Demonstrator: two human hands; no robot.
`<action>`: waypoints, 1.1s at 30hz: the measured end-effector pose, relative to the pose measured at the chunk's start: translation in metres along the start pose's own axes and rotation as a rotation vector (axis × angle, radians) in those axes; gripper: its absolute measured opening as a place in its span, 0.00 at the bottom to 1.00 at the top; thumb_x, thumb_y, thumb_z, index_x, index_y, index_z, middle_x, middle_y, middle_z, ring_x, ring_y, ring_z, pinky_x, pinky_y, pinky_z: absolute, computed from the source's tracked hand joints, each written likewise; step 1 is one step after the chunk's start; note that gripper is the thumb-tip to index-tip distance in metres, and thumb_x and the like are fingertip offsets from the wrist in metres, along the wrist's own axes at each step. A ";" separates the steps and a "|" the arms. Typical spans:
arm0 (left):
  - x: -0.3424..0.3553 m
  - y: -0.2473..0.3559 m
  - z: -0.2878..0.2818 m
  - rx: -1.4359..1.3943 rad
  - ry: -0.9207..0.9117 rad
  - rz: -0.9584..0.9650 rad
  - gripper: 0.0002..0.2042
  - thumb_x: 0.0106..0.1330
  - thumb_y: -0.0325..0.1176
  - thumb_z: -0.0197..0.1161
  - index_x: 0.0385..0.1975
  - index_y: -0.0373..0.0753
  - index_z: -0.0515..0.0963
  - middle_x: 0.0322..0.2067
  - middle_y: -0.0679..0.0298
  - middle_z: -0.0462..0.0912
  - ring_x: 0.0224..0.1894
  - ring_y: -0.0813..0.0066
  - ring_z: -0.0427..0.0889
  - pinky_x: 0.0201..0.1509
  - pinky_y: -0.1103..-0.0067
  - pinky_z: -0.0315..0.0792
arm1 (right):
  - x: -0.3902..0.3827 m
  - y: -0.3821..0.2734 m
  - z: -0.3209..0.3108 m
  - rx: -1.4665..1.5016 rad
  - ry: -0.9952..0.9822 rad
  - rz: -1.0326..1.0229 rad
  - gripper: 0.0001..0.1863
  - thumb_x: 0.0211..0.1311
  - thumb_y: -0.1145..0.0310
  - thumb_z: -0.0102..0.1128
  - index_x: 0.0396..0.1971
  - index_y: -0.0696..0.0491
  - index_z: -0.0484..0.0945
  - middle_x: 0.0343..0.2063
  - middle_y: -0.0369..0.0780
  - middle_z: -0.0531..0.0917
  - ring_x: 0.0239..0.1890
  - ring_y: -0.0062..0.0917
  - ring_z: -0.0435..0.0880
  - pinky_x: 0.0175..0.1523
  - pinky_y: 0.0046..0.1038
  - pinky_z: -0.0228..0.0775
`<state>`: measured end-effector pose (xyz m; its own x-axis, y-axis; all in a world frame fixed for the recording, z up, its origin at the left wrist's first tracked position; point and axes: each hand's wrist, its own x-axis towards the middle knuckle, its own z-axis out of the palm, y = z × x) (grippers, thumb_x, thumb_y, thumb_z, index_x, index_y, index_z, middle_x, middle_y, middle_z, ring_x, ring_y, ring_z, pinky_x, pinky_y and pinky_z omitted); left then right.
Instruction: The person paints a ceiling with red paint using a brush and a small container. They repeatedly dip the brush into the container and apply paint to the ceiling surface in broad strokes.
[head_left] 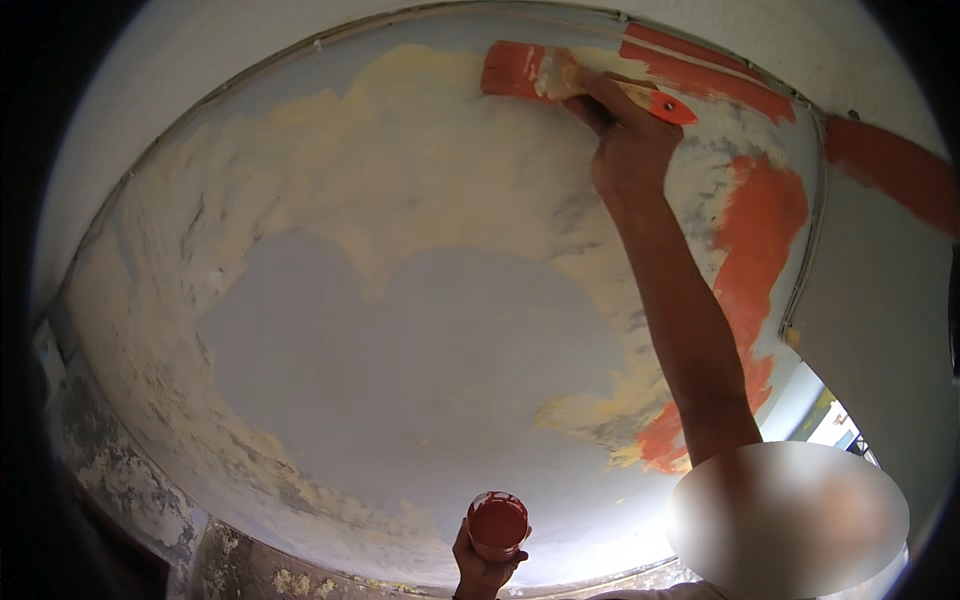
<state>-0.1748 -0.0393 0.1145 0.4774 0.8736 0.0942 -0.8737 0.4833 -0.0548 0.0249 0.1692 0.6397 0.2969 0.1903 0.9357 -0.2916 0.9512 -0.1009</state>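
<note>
My right hand (630, 130) is raised high, closed around the handle of a wide paintbrush (515, 70) with red-coated bristles, at the upper edge of the mottled grey and cream painted surface (410, 330). My left hand (480, 565), at the bottom, grips a small round container (497, 520) holding red paint. Red paint patches (760, 230) run down the surface's right side, and another red band lies at the upper right, beside the brush.
A thin conduit (318, 45) follows the curved border. A grey wall with a red band (890, 170) is at the right. Peeling wall (120, 465) shows at lower left, a bright opening (835, 425) at lower right. A blurred oval hides the lower right corner.
</note>
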 end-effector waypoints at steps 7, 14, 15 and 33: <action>-0.005 0.002 0.007 0.082 0.130 0.120 0.32 0.73 0.63 0.52 0.64 0.42 0.74 0.49 0.45 0.82 0.50 0.38 0.83 0.28 0.51 0.89 | -0.001 0.018 0.045 0.141 0.195 0.013 0.09 0.56 0.83 0.74 0.36 0.66 0.83 0.38 0.45 0.86 0.37 0.31 0.89 0.44 0.32 0.91; -0.028 0.032 0.027 0.010 0.025 0.103 0.33 0.72 0.63 0.55 0.64 0.41 0.73 0.52 0.43 0.80 0.55 0.36 0.80 0.32 0.47 0.89 | 0.019 0.012 0.101 0.175 0.257 -0.079 0.11 0.52 0.82 0.76 0.35 0.66 0.82 0.33 0.45 0.86 0.34 0.32 0.88 0.40 0.34 0.91; -0.029 0.032 0.029 0.001 0.018 0.102 0.33 0.72 0.63 0.55 0.65 0.41 0.73 0.52 0.43 0.80 0.55 0.36 0.80 0.33 0.46 0.89 | 0.019 0.013 0.104 0.168 0.250 -0.087 0.11 0.52 0.82 0.76 0.34 0.66 0.82 0.33 0.44 0.86 0.34 0.31 0.88 0.40 0.34 0.91; -0.024 0.030 0.037 -0.013 -0.016 0.024 0.35 0.71 0.62 0.59 0.67 0.41 0.70 0.55 0.42 0.78 0.57 0.35 0.79 0.40 0.42 0.88 | 0.039 0.002 0.089 0.029 0.267 -0.247 0.13 0.51 0.82 0.76 0.35 0.64 0.81 0.34 0.44 0.86 0.33 0.31 0.89 0.36 0.35 0.93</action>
<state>-0.2159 -0.0478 0.1472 0.4550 0.8839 0.1084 -0.8834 0.4634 -0.0701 -0.0450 0.1566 0.7057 0.5877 0.0158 0.8089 -0.2060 0.9698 0.1307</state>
